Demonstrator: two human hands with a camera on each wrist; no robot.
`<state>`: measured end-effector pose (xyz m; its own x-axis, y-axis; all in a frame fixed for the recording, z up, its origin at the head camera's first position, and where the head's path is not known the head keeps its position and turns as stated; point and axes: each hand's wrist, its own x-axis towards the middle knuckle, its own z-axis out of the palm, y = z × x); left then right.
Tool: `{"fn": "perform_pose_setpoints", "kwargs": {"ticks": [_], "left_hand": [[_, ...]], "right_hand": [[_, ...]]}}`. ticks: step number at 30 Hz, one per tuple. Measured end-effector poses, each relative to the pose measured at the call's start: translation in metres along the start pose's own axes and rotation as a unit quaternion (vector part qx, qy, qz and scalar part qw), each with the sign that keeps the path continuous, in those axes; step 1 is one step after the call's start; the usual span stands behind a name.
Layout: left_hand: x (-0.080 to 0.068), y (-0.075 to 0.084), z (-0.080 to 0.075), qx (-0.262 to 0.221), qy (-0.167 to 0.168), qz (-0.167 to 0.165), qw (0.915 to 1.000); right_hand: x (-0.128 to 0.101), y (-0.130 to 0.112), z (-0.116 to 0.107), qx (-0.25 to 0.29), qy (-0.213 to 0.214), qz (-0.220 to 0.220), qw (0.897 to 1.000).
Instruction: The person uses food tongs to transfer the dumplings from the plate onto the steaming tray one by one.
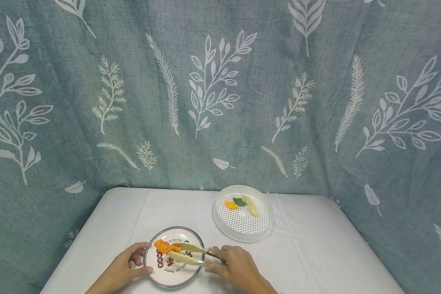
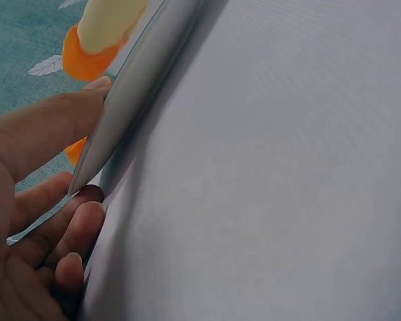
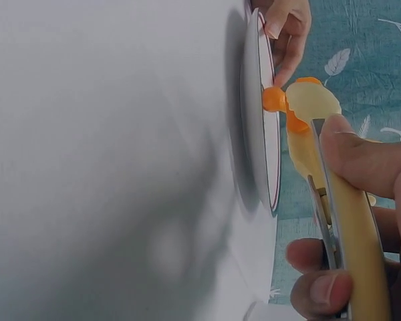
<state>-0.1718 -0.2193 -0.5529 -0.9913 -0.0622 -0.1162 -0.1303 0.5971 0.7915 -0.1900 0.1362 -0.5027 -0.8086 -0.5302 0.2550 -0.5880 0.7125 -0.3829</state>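
A small round plate (image 1: 174,275) with a dark rim and red print sits near the table's front edge. My left hand (image 1: 136,261) pinches its left rim, thumb on top and fingers under the edge; the left wrist view shows the thumb (image 2: 43,134) on the rim (image 2: 137,83). My right hand (image 1: 222,261) grips pale yellow tongs (image 1: 189,248) with metal arms. The tong tips hold an orange food piece (image 1: 164,246) over the plate's upper left. The right wrist view shows the tongs (image 3: 351,227), the orange piece (image 3: 275,99) and the plate (image 3: 262,144) edge-on.
A white round tray (image 1: 242,234) with a perforated bottom stands behind and right of the plate, holding an orange, a green and a pale yellow piece. A white cloth covers the table (image 1: 316,253). A teal leaf-print curtain (image 1: 220,102) hangs close behind and on both sides.
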Motion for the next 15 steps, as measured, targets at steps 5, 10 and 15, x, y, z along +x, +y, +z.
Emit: {"fn": "perform_pose_setpoints", "kwargs": {"ticks": [5,10,15], "left_hand": [[-0.001,0.000,0.000,0.002,0.005,0.002,1.0000],[-0.001,-0.001,-0.001,-0.004,0.005,0.007,1.0000],[-0.002,0.000,0.000,0.000,0.011,0.004,0.9999]], "right_hand": [[0.001,0.001,-0.004,-0.002,0.001,0.008,1.000],[0.002,0.004,-0.009,-0.007,0.005,0.021,1.000],[0.002,0.006,-0.013,-0.008,0.009,0.037,0.999]]}}
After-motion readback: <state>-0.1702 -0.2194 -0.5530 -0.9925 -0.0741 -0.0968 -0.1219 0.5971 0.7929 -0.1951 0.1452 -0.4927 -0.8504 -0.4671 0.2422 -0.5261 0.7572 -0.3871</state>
